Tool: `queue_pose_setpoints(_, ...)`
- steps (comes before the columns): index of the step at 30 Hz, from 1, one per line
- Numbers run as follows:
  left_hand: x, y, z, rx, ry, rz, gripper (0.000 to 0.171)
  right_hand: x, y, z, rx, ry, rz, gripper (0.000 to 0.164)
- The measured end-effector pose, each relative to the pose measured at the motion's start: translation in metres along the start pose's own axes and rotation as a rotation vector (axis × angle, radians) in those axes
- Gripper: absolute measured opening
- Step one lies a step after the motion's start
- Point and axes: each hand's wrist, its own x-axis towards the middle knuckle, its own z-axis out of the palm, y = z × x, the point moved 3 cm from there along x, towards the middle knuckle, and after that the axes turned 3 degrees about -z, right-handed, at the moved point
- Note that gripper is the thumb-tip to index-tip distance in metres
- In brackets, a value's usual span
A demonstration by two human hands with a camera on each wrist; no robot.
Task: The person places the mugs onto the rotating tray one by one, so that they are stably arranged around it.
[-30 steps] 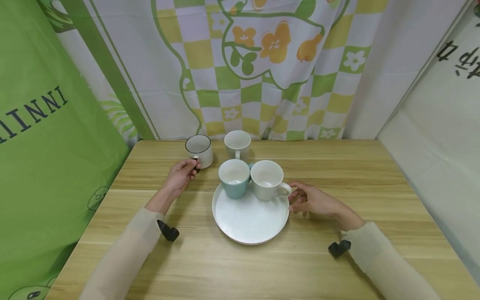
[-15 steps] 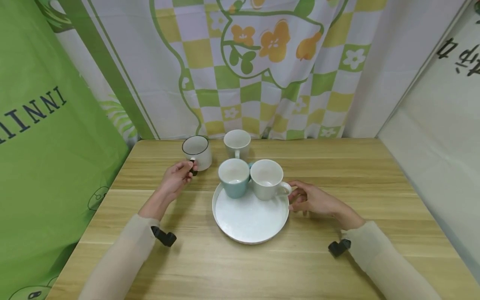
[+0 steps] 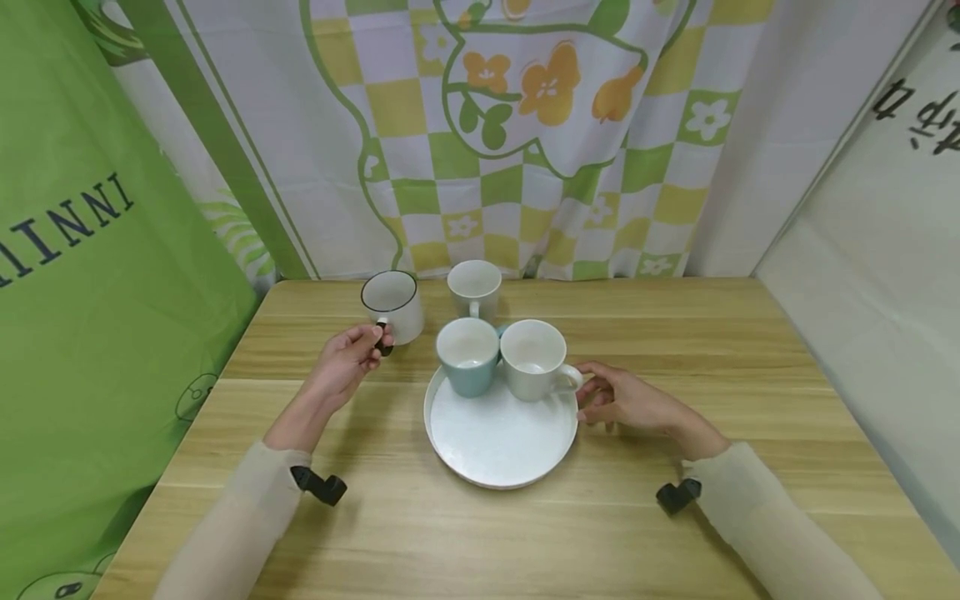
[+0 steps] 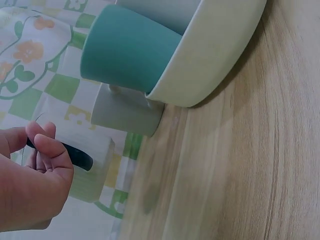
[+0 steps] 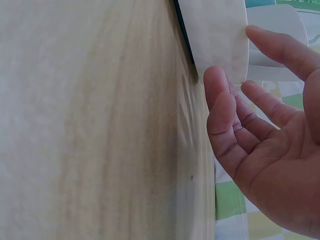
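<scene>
A white enamel mug with a dark rim (image 3: 405, 317) hangs in my left hand (image 3: 347, 362), which pinches its black handle (image 4: 77, 155) between thumb and fingers. In the left wrist view a gap shows between the mug's base and the table. My right hand (image 3: 626, 400) touches the right rim of a round white tray (image 3: 498, 479) with loosely bent fingers (image 5: 220, 120). At the tray's back stand a light-blue mug (image 3: 470, 375) and a white mug (image 3: 528, 379), the white one's handle close to my right fingers. Behind the tray stands another white mug (image 3: 476, 292).
The wooden table (image 3: 675, 550) meets a checked floral curtain (image 3: 517, 192) at the back. A green cloth (image 3: 97, 333) hangs on the left, and a white panel (image 3: 877, 250) borders the right. Dark wrist cameras sit on both sleeves.
My left hand has drawn the enamel mug slightly left and toward me, tilting it a little. The right hand, tray and other mugs have stayed in place.
</scene>
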Motion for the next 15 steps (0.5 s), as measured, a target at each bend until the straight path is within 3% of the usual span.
queue_pose_setpoints(15,-0.018,0.007,0.003,0.027,-0.026,0.027,0.036,0.0,0.0,0.0,0.013,-0.008,-0.006,0.072)
